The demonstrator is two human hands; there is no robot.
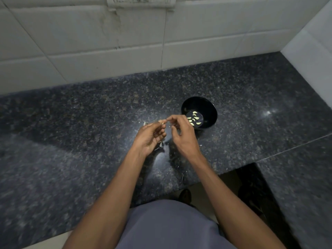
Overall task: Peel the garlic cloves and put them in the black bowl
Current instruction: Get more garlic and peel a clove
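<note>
At frame centre, the left hand [150, 135] and right hand [181, 131] are both pinching a garlic clove [162, 122], left of the black bowl [209, 106].

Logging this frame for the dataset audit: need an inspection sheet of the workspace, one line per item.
Surface: dark speckled granite counter, glossy, with a seam at the right.
Job's things: black bowl upright on the counter, several peeled cloves inside; one small garlic clove held between both hands.
Clutter: bits of garlic skin scattered on the counter below the hands.
Grippers: left hand pinches the clove with its fingers; right hand pinches at it from the bowl side.
Cables: nothing seen.
Surroundings: white tiled wall with a switch plate at the top.
</note>
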